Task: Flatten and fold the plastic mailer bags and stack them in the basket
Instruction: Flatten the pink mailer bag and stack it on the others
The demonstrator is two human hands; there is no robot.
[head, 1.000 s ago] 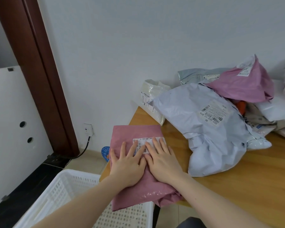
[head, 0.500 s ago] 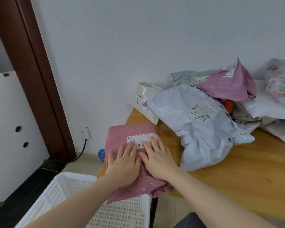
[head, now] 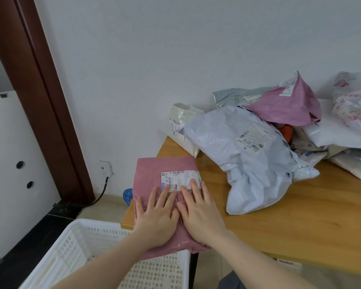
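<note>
Both hands, left (head: 157,217) and right (head: 200,213), press flat-fingered on pink mailer (head: 154,174) labelled "A210".

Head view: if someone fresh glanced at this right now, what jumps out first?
Both hands, left hand and right hand, press flat on a folded pink mailer at the wooden table's near-left corner. Behind it, a crumpled pale lavender mailer fronts a heap of unfolded bags along the wall. A white perforated basket sits below the table corner.
</note>
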